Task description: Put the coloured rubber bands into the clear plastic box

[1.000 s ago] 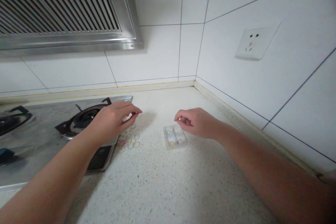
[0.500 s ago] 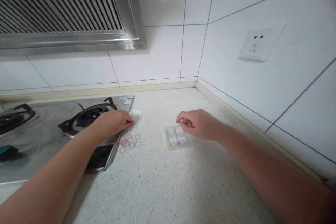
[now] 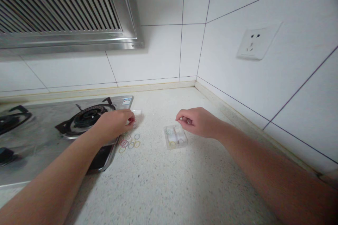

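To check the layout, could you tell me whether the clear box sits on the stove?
No, the box lies on the counter, right of the stove.

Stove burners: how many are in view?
2. The near burner sits just beyond the left hand; the far-left burner is partly cut off at the picture edge. More may lie outside the frame.

- Our left hand (image 3: 116,123) pinches what may be a small red band (image 3: 131,120) above the loose coloured bands (image 3: 130,142) on the worktop (image 3: 163,182).
- Our right hand (image 3: 198,122), grip closed, hovers at the clear box (image 3: 175,136).
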Action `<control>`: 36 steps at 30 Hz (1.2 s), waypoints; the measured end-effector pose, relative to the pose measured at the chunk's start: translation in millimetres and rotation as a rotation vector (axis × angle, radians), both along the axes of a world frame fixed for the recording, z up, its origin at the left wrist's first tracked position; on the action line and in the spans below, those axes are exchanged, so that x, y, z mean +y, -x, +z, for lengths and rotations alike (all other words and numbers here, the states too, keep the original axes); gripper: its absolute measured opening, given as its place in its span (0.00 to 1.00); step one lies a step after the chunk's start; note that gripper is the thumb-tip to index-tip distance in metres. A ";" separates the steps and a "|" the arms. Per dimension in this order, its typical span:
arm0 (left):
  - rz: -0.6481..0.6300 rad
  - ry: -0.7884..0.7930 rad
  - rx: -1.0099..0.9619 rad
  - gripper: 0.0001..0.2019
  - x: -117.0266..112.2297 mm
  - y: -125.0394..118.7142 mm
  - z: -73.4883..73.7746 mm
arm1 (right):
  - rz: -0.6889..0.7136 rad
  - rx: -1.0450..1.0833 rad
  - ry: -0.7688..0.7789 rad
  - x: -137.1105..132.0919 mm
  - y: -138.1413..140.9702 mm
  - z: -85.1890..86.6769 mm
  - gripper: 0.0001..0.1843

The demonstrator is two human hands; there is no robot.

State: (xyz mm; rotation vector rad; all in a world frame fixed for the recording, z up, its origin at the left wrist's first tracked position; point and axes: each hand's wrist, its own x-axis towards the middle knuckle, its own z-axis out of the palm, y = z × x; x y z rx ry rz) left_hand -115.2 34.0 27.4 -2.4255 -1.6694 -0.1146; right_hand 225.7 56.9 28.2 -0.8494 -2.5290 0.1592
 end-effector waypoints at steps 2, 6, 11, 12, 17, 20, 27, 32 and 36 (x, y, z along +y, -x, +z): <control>-0.021 -0.060 0.035 0.09 -8.8 -16.4 6.5 | 0.000 0.003 -0.007 -0.1 0.1 -0.9 0.08; -0.122 -0.089 0.122 0.09 -30.5 -58.1 13.6 | 0.006 -0.015 -0.012 -1.9 2.1 -1.0 0.08; -0.229 -0.027 -0.003 0.09 -51.2 -97.8 10.6 | 0.023 0.035 0.014 -3.9 5.2 -0.3 0.08; -0.221 -0.013 -0.069 0.09 -53.1 -102.1 9.4 | 0.031 0.062 0.041 -4.3 5.7 -0.5 0.08; -0.158 0.065 -0.440 0.07 -52.9 -113.3 2.9 | 0.076 0.199 0.208 -6.2 8.5 -2.5 0.07; -0.130 0.121 -0.725 0.05 -48.5 -119.1 -2.1 | 0.111 0.255 0.298 -7.1 10.0 -3.8 0.06; -0.128 0.137 -0.968 0.05 -43.9 -131.1 -12.7 | 0.149 0.325 0.408 -8.1 11.9 -7.4 0.07; -0.127 0.087 -1.016 0.06 -40.5 -131.0 -15.2 | 0.149 0.376 0.434 -7.1 11.2 -8.5 0.08; -0.116 0.035 -1.028 0.05 -39.5 -131.9 -12.8 | 0.162 0.405 0.441 -6.3 12.1 -11.2 0.07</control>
